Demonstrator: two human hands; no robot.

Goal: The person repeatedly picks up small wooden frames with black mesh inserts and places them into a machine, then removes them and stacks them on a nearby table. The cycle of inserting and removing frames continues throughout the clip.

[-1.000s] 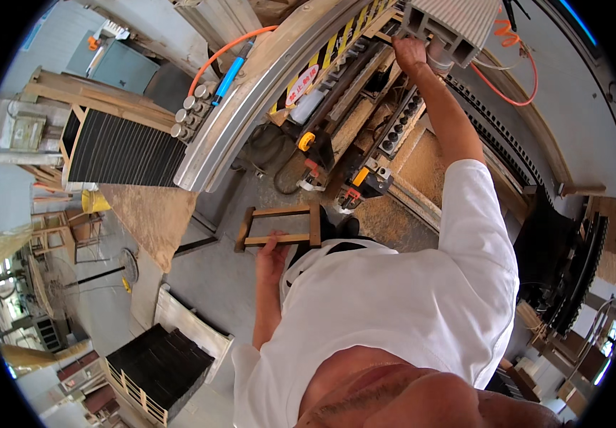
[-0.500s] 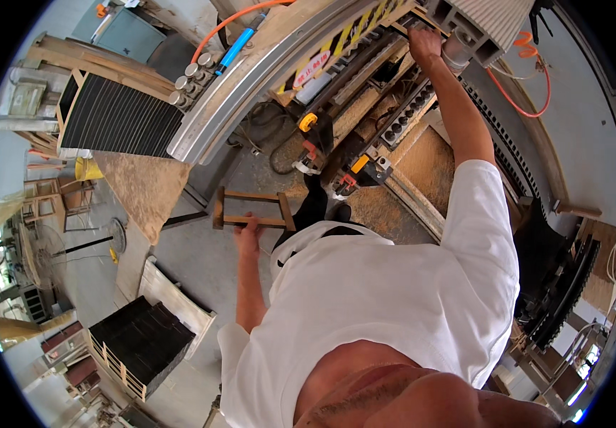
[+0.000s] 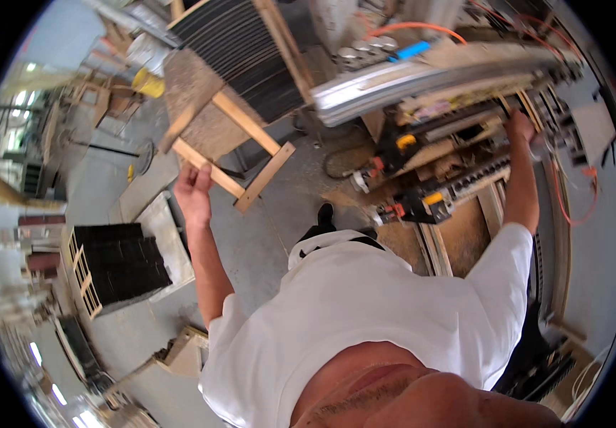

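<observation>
My left hand (image 3: 194, 191) is closed around one rail of a small wooden frame (image 3: 245, 124), held up and tilted at the left, away from the machine. Two parallel rails join two crosswise end pieces in this frame. At the far right, my right hand (image 3: 521, 128) reaches into a woodworking machine (image 3: 481, 173) with black beams and yellow and red fittings. Its fingers are curled beside light wooden strips (image 3: 531, 108) at the machine's end. What they grip is partly hidden.
A long metal guard (image 3: 422, 80) spans the machine's far side, with a blue cylinder (image 3: 409, 51) on top. Stacked dark slats (image 3: 240, 53) stand beyond the wooden frame. A black-covered stack (image 3: 119, 264) sits at the left. An orange hose (image 3: 572, 214) hangs at the right.
My left hand has swung the wooden frame up and leftward, away from my legs. My right hand stays at the machine's end. The view has turned, shifting the machine right and down.
</observation>
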